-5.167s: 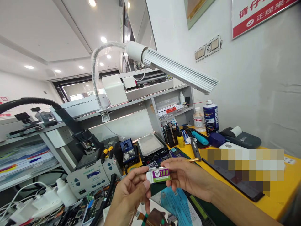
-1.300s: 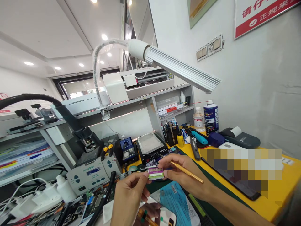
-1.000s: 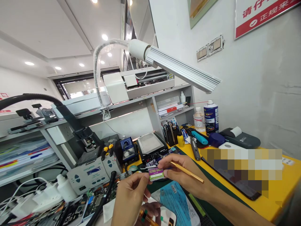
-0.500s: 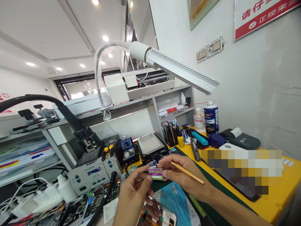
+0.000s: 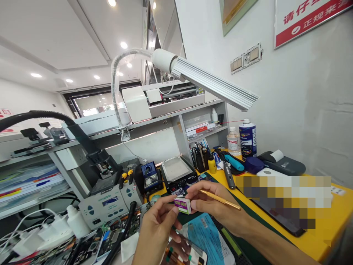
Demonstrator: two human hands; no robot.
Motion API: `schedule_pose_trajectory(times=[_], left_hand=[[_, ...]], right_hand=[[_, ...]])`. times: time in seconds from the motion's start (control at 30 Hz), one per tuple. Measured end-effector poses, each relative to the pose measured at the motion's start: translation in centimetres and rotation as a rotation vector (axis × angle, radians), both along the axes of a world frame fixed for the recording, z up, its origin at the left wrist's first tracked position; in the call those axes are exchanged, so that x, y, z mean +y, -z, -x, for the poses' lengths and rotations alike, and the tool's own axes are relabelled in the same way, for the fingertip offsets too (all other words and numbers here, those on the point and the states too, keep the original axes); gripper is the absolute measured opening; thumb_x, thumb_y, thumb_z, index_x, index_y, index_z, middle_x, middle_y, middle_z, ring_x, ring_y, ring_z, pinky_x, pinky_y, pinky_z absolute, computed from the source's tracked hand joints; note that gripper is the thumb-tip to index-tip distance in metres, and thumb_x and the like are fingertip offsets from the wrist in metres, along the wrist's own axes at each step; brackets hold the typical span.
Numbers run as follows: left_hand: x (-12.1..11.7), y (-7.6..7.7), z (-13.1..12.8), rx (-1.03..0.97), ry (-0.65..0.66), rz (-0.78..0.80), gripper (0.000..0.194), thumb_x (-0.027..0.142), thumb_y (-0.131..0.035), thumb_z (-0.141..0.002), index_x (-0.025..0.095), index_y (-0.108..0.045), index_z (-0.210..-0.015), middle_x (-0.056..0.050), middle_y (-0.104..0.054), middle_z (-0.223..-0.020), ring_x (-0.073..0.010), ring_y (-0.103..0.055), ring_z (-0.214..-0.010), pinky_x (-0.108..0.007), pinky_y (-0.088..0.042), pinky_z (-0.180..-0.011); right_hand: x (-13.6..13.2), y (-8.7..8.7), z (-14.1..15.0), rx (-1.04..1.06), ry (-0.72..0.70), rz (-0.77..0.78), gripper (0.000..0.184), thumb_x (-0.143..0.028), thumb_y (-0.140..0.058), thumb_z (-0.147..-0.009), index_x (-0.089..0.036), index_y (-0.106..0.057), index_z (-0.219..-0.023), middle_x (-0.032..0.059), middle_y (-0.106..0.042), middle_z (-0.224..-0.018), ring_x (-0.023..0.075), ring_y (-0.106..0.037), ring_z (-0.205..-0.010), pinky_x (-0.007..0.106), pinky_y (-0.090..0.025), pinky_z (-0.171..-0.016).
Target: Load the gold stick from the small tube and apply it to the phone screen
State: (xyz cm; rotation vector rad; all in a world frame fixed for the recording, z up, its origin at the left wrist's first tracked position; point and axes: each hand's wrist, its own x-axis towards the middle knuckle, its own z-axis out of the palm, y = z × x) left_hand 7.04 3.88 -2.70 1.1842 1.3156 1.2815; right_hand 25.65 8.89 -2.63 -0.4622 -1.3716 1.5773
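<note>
The small box sits between both hands: the left hand pinches its seven-o'clock side, thumb in front; the right hand's fingertips meet its three-o'clock end, apparently touching, while gripping the gold pen-like tool.

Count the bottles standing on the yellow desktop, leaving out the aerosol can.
2: a clear bottle beside the blue aerosol can, and a yellow bottle beside the black tool holder. Others may be hidden.
</note>
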Motion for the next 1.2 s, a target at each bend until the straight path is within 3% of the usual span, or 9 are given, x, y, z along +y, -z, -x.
schedule_pose_trajectory(times=[0.17,0.37,0.57,0.67,0.83,1.07,1.2], left_hand=[[0.0,0.4,-0.5,0.004,-0.04,-0.055,0.049,0.048,-0.074,-0.075,0.018,-0.06,-0.111,0.002,-0.063,-0.063,-0.0132,-0.056,-0.043,-0.025,-0.049,-0.042],[-0.2,0.5,-1.1,0.127,-0.156,-0.196,0.048,0.049,-0.072,-0.077,0.023,-0.06,-0.115,0.0,-0.067,-0.083,-0.0136,-0.058,-0.055,-0.022,-0.048,-0.044],[-0.5,1.0,-0.8,0.608,-0.321,-0.531,0.024,0.037,-0.066,-0.086,0.027,-0.068,-0.108,0.0,-0.072,-0.084,-0.0132,-0.058,-0.055,-0.021,-0.046,-0.049],[-0.4,1.5,-0.3,0.705,-0.324,-0.628,0.022,0.035,-0.061,-0.091,0.029,-0.064,-0.111,0.001,-0.074,-0.091,-0.0136,-0.061,-0.057,-0.024,-0.052,-0.059],[-0.3,1.8,0.3,0.744,-0.291,-0.667,0.016,0.033,-0.064,-0.09,0.027,-0.067,-0.104,0.002,-0.074,-0.084,-0.0147,-0.066,-0.063,-0.024,-0.05,-0.062],[-0.6,1.6,0.0,0.657,-0.256,-0.581,0.022,0.036,-0.061,-0.09,0.023,-0.072,-0.104,-0.004,-0.076,-0.1,-0.0165,-0.068,-0.072,-0.026,-0.051,-0.069],[-0.8,1.0,-0.6,0.488,-0.246,-0.412,0.028,0.045,-0.061,-0.089,0.021,-0.072,-0.099,-0.003,-0.073,-0.079,-0.0179,-0.067,-0.067,-0.026,-0.05,-0.063]], right_hand=[[0.0,-0.2,0.0,-0.005,0.009,0.01,0.021,-0.02,-0.082,-0.074,-0.018,-0.073,-0.093,0.0005,-0.072,-0.085,0.0148,-0.069,-0.075,0.027,-0.056,-0.072],[0.3,0.1,0.0,-0.033,0.046,0.017,0.021,-0.026,-0.084,-0.074,-0.017,-0.074,-0.091,0.0025,-0.073,-0.089,0.0164,-0.068,-0.077,0.029,-0.058,-0.069],[0.6,0.6,-0.2,-0.044,0.049,0.074,0.023,-0.032,-0.081,-0.08,-0.016,-0.074,-0.094,0.0056,-0.074,-0.095,0.0181,-0.071,-0.077,0.034,-0.061,-0.074],[0.7,0.6,-0.2,-0.033,0.042,0.097,0.027,-0.035,-0.082,-0.08,-0.016,-0.074,-0.097,0.0073,-0.075,-0.098,0.0211,-0.073,-0.084,0.038,-0.062,-0.079],[0.6,0.6,0.0,-0.007,0.071,0.107,0.032,-0.032,-0.09,-0.07,-0.018,-0.075,-0.095,0.0053,-0.075,-0.096,0.0221,-0.072,-0.089,0.037,-0.062,-0.082],[0.6,0.7,-0.1,-0.009,0.1,0.116,0.035,-0.028,-0.091,-0.066,-0.019,-0.076,-0.097,0.0047,-0.077,-0.096,0.0228,-0.073,-0.086,0.039,-0.06,-0.084],[0.6,0.5,-0.2,-0.028,0.118,0.095,0.034,-0.025,-0.09,-0.066,-0.02,-0.077,-0.097,0.0049,-0.078,-0.097,0.0234,-0.072,-0.09,0.038,-0.058,-0.086]])
